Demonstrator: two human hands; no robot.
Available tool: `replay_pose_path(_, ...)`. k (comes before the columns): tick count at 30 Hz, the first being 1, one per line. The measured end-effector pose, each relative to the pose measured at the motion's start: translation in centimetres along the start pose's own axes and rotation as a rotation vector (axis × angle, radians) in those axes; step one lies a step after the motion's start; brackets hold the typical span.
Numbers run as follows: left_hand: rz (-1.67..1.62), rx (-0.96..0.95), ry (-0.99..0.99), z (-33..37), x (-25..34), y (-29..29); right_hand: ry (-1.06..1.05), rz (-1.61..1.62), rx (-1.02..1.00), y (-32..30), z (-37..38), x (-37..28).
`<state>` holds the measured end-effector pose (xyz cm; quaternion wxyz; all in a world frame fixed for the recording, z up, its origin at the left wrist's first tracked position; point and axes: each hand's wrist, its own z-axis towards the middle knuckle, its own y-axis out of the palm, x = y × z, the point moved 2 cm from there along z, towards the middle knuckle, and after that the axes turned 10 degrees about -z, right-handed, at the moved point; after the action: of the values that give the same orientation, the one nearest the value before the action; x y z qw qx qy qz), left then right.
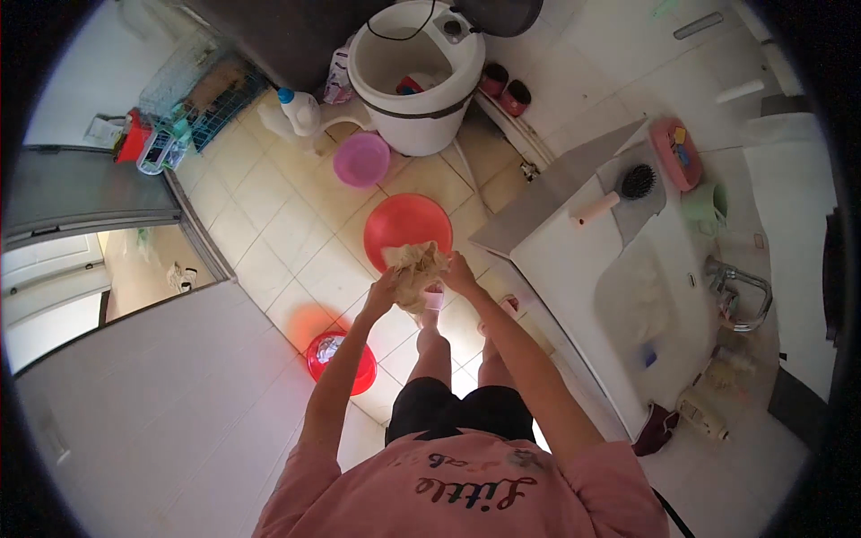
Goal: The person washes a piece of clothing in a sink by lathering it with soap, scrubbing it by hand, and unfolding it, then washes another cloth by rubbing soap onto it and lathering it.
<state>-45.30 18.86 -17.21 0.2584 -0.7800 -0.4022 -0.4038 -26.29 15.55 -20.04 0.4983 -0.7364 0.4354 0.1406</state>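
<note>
A crumpled beige cloth [415, 273] is stretched between my two hands in front of my legs. My left hand [381, 292] is closed on its left side, and my right hand [461, 274] grips its right edge. Just beyond the cloth, a large orange-red basin [408, 220] stands on the tiled floor, its near rim partly covered by the cloth. The cloth's lower part hangs over one of my feet. Folds hide most of my fingertips.
A white tub-shaped washing machine [417, 121] stands at the back, with a purple basin [361, 160] before it. A red basin [363, 375] with cloth inside sits at left. The sink [646, 296] fills the right side, a hairbrush [619, 193] on its counter. A detergent bottle [299, 112] stands back left.
</note>
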Motion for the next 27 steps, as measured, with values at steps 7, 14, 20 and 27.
replay_pose_path(7, 0.198, 0.044, 0.128, 5.9, -5.2, 1.4, 0.093, 0.21, -0.272, 2.4, -2.3, -1.4)
replay_pose_path(14, 0.066, 0.269, -0.187, 9.3, -8.9, -1.6, 0.134, 0.32, -0.321, -0.5, -3.6, -3.7)
replay_pose_path(20, 0.227, 0.464, -0.183, 11.0, -8.6, -2.2, 0.051, 0.459, -0.24, -2.1, -3.2, -4.5)
replay_pose_path(27, -0.144, 0.29, 0.294, 6.1, 8.3, 4.6, 0.027, 0.656, -0.05, -7.5, -6.0, -6.9)
